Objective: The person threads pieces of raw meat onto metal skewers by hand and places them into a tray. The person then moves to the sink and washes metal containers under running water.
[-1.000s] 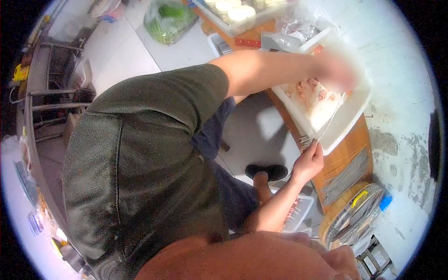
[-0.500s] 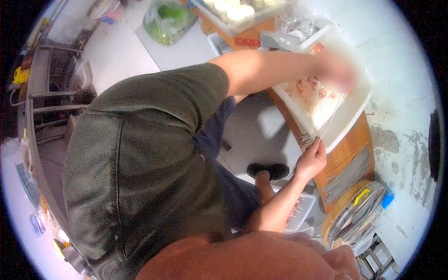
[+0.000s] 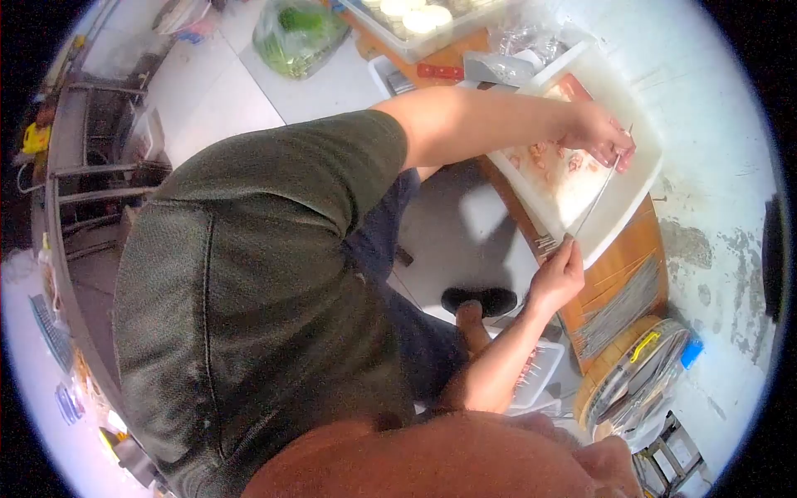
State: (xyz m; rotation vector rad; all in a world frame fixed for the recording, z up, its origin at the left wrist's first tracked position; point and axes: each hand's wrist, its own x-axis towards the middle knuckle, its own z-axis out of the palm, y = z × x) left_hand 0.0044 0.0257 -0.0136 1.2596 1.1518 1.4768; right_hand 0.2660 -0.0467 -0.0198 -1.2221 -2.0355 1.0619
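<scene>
L hand (image 3: pixel 604 143), bare, reaches over the deep white plastic tub (image 3: pixel 635 178), fingers curled in at the upper part of a thin metal skewer (image 3: pixel 593 202); whether a small piece of meat is also in the grip cannot be told. R hand (image 3: pixel 557 278), bare, pinches the skewer's lower end betw. thumb and fingertips, just beside the tub's near corner. Skewer runs at a slant betw. the two hands, its tip showing past the L fingers. Pinkish-red raw meat pieces (image 3: pixel 540 158) lie in the tub on a pale, whitish mass (image 3: pixel 573 197), partly under the L forearm. Tub rests on the orange-brown wooden bench (image 3: pixel 610 270); along the bench, near the R hand, a bundle of grey metal skewers (image 3: pixel 618 311), approx. parallel, and next to it a round wooden-rimmed container (image 3: pixel 588 398) w/ a yellow strip. Beyond the L forearm: red-handled cleaver (image 3: pixel 440 72), crumpled clear plastic (image 3: pixel 531 41), clear box (image 3: pixel 407 51) of round white pcs., and a clear bag of green veg. (image 3: pixel 299 41). Below the R forearm, a white tray (image 3: pixel 544 378) w/ loaded skewers, partly hidden.
</scene>
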